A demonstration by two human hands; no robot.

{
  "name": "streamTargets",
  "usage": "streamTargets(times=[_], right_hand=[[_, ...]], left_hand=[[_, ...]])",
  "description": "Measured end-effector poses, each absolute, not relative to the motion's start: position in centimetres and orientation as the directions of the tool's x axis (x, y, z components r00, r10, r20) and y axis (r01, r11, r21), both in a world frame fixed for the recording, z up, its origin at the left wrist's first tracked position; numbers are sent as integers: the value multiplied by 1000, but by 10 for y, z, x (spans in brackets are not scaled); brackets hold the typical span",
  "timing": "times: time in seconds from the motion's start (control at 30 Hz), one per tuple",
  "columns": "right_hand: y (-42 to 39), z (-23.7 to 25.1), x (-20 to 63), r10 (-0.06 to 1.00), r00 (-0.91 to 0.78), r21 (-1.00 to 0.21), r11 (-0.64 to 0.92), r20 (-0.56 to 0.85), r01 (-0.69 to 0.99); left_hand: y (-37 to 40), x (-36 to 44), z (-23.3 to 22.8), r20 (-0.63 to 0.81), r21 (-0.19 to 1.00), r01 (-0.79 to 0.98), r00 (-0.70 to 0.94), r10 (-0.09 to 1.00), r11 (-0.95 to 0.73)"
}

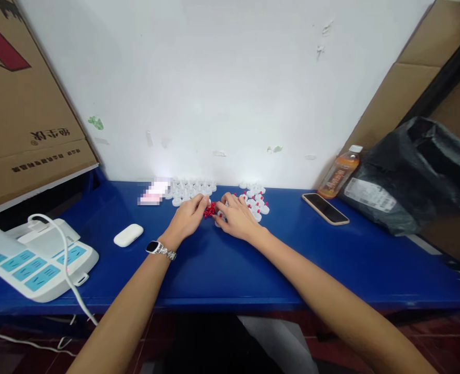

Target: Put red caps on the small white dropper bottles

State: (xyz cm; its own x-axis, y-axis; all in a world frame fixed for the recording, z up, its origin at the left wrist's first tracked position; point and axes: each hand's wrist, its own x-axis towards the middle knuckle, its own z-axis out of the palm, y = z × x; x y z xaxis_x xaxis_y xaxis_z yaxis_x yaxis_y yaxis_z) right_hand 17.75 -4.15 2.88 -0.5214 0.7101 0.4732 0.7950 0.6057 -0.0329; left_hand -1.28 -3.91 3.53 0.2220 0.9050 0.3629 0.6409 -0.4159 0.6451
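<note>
While both hands meet mid-table, the left hand (186, 217) and right hand (235, 215) curl fingertips onto the red pieces (209, 210) (too small to tell their axis) between white caps (191, 190).

Table (331, 270): blue top, set against a white wall (230, 78).
Power strip (35, 259): white with light-blue sockets, at the left edge; a white cable (64, 249) loops over it and hangs off the front.
Earbud case (128, 235): white, oval, lying flat just right of the strip.
Phone (325, 208): face up, screen dark, right of centre.
Bottle (339, 172): orange drink, white cap, leaning toward the wall behind the phone.
Bag (420, 171): black plastic, bulging, white printed label on its side (text too small to read).
Cardboard (19, 114): large box upper left, printed characters upside down; more brown panels (420, 62) upper right.
</note>
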Motion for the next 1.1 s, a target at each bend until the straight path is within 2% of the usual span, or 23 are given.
streamTargets(times=[0.17,0.5,0.73,0.83,0.93,1.0,1.1], right_hand=[[-28,19,187,729,-505,-15,576,462,817],[-10,16,209,791,-370,-105,474,487,874],[-12,25,206,770,-279,-199,461,574,865],[-1,30,217,790,-194,-286,421,581,861],[20,41,237,834,-70,-385,324,547,864],[34,49,250,879,-15,-422,243,476,873],[38,55,260,906,-43,-376,218,422,900]], left_hand=[[-38,-13,34,355,631,653,236,905,-418],[-39,-8,33,337,612,661,278,899,-434],[-37,-6,29,343,589,672,296,892,-449],[-33,-1,31,346,578,667,321,882,-470],[-22,9,36,341,535,673,382,859,-512],[-11,18,39,344,480,687,424,838,-545],[11,28,41,398,339,732,457,795,-591]])
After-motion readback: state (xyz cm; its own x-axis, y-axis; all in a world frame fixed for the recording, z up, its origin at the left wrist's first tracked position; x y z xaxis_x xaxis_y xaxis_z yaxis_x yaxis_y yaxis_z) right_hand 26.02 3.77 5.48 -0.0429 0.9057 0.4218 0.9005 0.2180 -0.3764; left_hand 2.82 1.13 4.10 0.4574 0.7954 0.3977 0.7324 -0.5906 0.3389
